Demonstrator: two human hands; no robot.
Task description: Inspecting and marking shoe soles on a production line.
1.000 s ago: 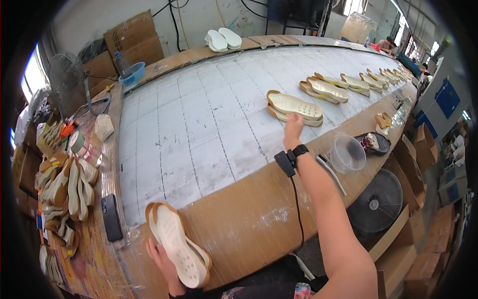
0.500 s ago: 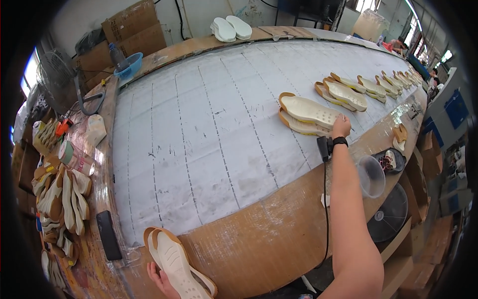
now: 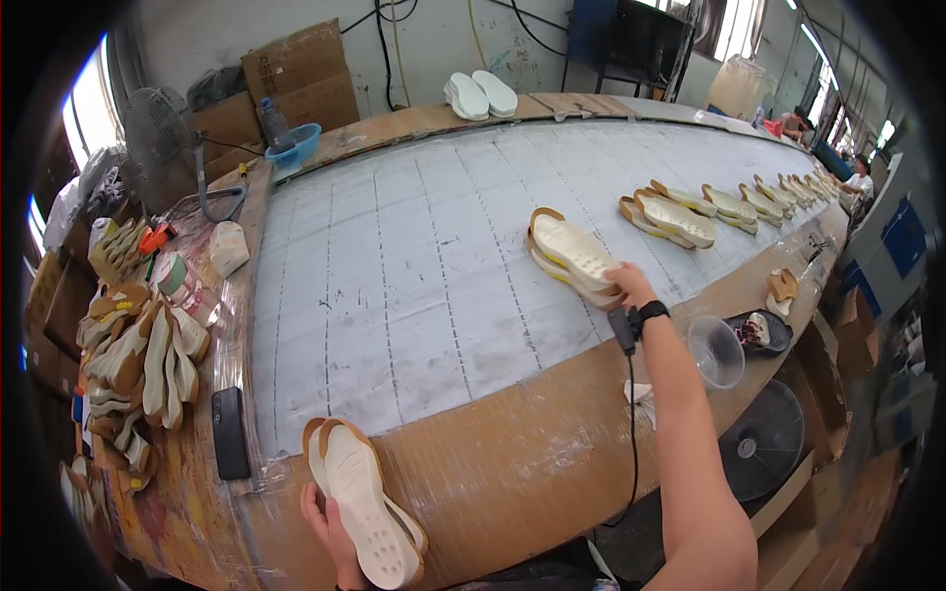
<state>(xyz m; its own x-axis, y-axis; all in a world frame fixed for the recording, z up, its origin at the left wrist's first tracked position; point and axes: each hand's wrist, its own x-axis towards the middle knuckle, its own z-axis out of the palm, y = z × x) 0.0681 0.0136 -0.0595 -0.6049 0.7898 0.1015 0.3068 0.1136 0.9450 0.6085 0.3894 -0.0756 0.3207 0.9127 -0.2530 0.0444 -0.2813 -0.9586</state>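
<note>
At the front edge of the table, my left hand (image 3: 332, 527) is wrapped round the left side of a pair of cream shoe soles (image 3: 360, 497) with tan rims. They overlap, the upper one showing a row of round holes at its near end. My right hand (image 3: 631, 286) reaches out and grips the near end of another pair of soles (image 3: 572, 248) on the white sheet (image 3: 414, 286). Its fingertips are partly hidden. A black band with a small corded box (image 3: 625, 330) sits at my right wrist.
Further pairs of soles (image 3: 680, 219) run in a row toward the far right. More soles (image 3: 148, 364) are heaped on the left beside a black phone (image 3: 230, 433). A clear tub (image 3: 715, 352) stands near the right edge; a white pair (image 3: 480, 96) lies at the back.
My right hand has swung the near end of its pair leftward and toward me. The pair in my left hand has come up and is more fully in view. The view has tilted up slightly.
</note>
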